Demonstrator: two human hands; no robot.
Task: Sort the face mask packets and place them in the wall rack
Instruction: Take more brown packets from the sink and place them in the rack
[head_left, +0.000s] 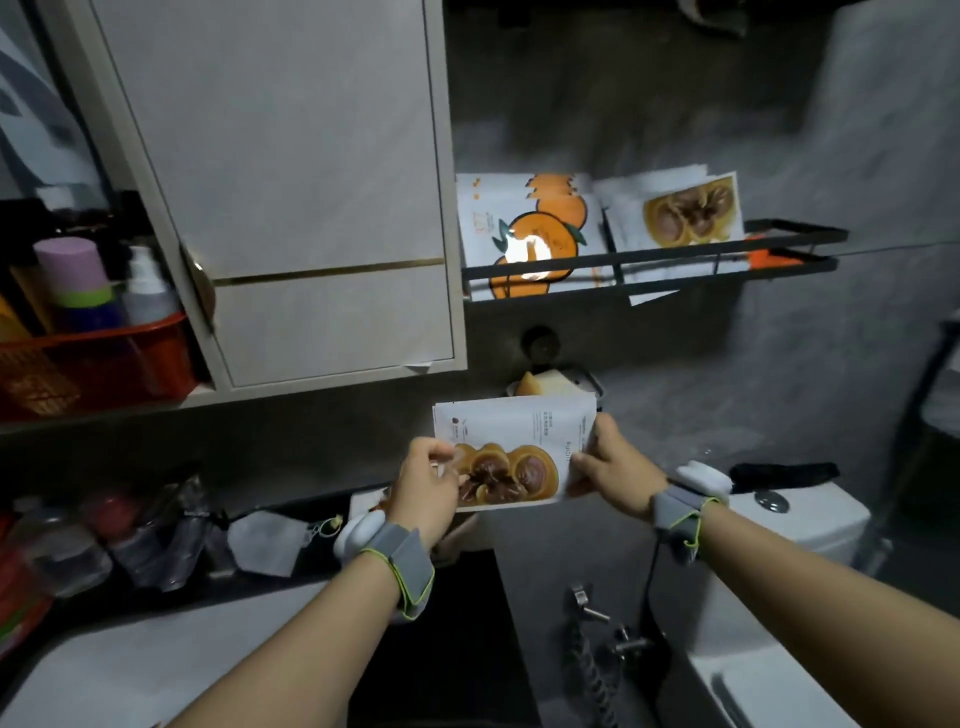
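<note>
While both forearms reach forward, the left hand (428, 480) and right hand (613, 465) pinch opposite edges of a mushroom-print packet (511, 449) below the wall rack (675, 260).

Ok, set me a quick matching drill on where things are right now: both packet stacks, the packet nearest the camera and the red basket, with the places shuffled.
Things:
1. orange-print packets
2. stack of brown-print packets
3. nearest brown-print packet
4. red basket

Places:
A. held between the left hand and the right hand
B. on the shelf left of the cabinet
C. left part of the wall rack
D. right part of the wall rack

Pairs: 1-C, 2-D, 3-A, 4-B
</note>
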